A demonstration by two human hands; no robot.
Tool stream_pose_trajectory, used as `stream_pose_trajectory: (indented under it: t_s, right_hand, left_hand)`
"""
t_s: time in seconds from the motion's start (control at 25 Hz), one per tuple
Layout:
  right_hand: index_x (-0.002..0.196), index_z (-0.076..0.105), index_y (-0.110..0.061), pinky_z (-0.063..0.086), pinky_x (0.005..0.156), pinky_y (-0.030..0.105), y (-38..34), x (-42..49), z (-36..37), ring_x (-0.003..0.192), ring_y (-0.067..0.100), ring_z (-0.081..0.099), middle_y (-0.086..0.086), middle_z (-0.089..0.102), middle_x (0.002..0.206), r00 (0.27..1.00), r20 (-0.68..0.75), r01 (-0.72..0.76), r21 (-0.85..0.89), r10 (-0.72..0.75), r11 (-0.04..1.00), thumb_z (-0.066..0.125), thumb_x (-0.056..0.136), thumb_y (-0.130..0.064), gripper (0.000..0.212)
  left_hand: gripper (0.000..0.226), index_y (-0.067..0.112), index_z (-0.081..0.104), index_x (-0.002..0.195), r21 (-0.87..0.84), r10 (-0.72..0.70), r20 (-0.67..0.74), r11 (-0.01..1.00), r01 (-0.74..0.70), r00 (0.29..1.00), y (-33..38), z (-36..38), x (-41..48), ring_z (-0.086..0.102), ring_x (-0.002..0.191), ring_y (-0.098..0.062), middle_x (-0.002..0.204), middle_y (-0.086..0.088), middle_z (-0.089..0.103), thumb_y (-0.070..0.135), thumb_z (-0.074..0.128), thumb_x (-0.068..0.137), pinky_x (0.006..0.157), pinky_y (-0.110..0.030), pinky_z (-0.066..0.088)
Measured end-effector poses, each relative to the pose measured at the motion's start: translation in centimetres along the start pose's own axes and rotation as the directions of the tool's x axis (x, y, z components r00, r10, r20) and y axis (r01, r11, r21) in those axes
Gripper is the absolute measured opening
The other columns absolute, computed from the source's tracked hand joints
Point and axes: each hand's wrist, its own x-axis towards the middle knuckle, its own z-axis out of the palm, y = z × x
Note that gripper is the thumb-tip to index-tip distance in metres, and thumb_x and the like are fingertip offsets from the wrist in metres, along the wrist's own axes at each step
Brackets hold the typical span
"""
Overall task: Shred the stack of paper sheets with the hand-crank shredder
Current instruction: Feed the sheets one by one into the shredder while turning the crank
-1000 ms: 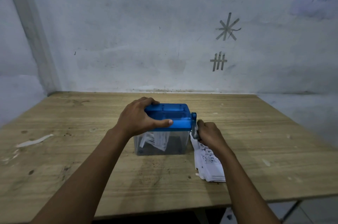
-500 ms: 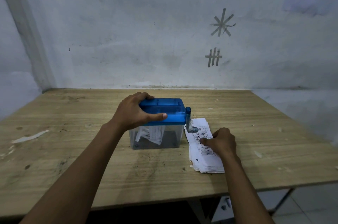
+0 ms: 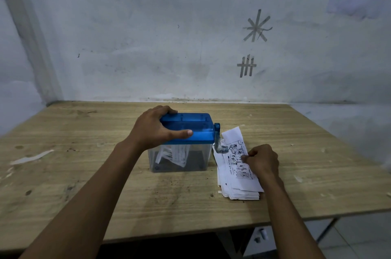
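Shredder (image 3: 201, 129) gripped from above by left hand (image 3: 154, 129) — right hand (image 3: 262, 160) pinches paper stack (image 3: 234, 178) just beside it.

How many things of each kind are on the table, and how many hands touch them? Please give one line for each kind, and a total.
Shredder: 1
Stack of paper sheets: 1
Hands: 2 (left hand grips the shredder's blue lid, right hand touches the stack)
Total: 4
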Motion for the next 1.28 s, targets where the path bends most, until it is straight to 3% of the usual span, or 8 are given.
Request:
stream_pose_trajectory:
  t_s: [0.12,0.36,0.64,0.76,0.84,0.96,1.16,1.28]
  right_hand:
    - [0.083,0.077,-0.01,0.043,0.067,0.028,-0.4,-0.1,-0.3,0.084,0.029,0.067,0.011,0.074,0.083,1.0,-0.023,0.02,0.01,-0.02,1.0,0.088,0.074,-0.015,0.014]
    - [0.067,0.068,-0.003,0.042,0.06,0.027,-0.3,0.7,0.3,0.073,0.025,0.065,0.008,0.067,0.068,1.0,-0.018,0.025,-0.009,-0.026,1.0,0.083,0.071,-0.007,0.016]
    - [0.078,0.072,-0.016,0.042,0.065,0.029,-0.1,0.4,-0.1,0.084,0.031,0.067,0.008,0.07,0.083,0.999,-0.03,0.029,-0.082,-0.032,0.996,0.077,0.083,-0.022,0.01]
    - [0.069,0.074,-0.012,0.042,0.058,0.027,-0.7,0.4,-1.0,0.07,0.023,0.067,0.006,0.07,0.069,0.999,-0.013,0.05,-0.019,-0.05,0.999,0.081,0.083,-0.024,0.02]
    - [0.062,0.064,-0.003,0.038,0.051,0.025,-1.4,0.5,-1.7,0.058,0.016,0.059,0.008,0.063,0.059,0.996,-0.002,0.087,0.027,-0.087,0.996,0.076,0.089,-0.022,0.035]
    - [0.056,0.046,-0.011,0.031,0.051,0.024,-3.0,0.3,-2.5,0.053,0.017,0.049,0.003,0.05,0.052,0.98,-0.034,0.196,0.057,-0.195,0.979,0.061,0.1,-0.025,0.049]
    - [0.081,0.059,-0.017,0.036,0.056,0.026,-6.7,0.4,-3.7,0.066,0.004,0.056,-0.008,0.06,0.07,0.92,-0.195,0.378,0.207,-0.341,0.902,0.052,0.104,-0.034,0.029]
    - [0.094,0.057,-0.014,0.039,0.05,0.014,-9.2,0.7,-4.4,0.058,0.0,0.057,-0.004,0.063,0.071,0.89,-0.268,0.444,0.329,-0.368,0.834,0.059,0.101,-0.033,0.02]
  left_hand:
    - [0.089,0.031,0.063,0.115,-0.009,0.003,-0.002,1.0,-0.003,1.0,-0.1,0.1,-0.1,0.062,0.096,-0.009,0.106,0.015,0.063,0.093,0.064,0.052,0.086,-0.039,0.058]
    - [0.087,0.031,0.063,0.114,-0.018,0.005,-0.01,1.0,-0.005,1.0,-0.1,0.0,0.0,0.062,0.096,-0.006,0.105,0.016,0.063,0.092,0.065,0.052,0.085,-0.038,0.058]
    - [0.091,0.028,0.064,0.116,-0.026,0.001,-0.001,1.0,-0.001,1.0,-0.1,0.1,-0.2,0.062,0.097,-0.008,0.106,0.014,0.063,0.093,0.064,0.052,0.086,-0.039,0.057]
    - [0.09,0.028,0.063,0.116,-0.025,0.004,0.0,1.0,-0.004,1.0,0.0,0.0,-0.1,0.062,0.096,-0.008,0.106,0.013,0.063,0.092,0.064,0.052,0.085,-0.038,0.058]
    - [0.089,0.029,0.063,0.116,-0.026,0.007,-0.003,1.0,-0.007,1.0,0.0,0.0,-0.1,0.062,0.096,-0.007,0.106,0.013,0.063,0.091,0.065,0.053,0.084,-0.037,0.058]
    - [0.09,0.028,0.064,0.116,-0.033,0.004,-0.011,0.999,-0.005,1.0,0.0,-0.1,-0.2,0.062,0.096,-0.006,0.106,0.013,0.064,0.091,0.065,0.052,0.084,-0.033,0.057]
    - [0.095,0.026,0.064,0.117,-0.048,0.005,0.0,0.999,-0.005,1.0,0.3,0.0,-0.3,0.062,0.096,-0.007,0.107,0.012,0.064,0.093,0.063,0.05,0.081,-0.027,0.055]
    - [0.094,0.028,0.063,0.117,-0.04,-0.002,0.007,0.999,0.002,1.0,0.3,0.1,-0.3,0.061,0.095,-0.004,0.106,0.013,0.063,0.094,0.062,0.051,0.081,-0.027,0.055]
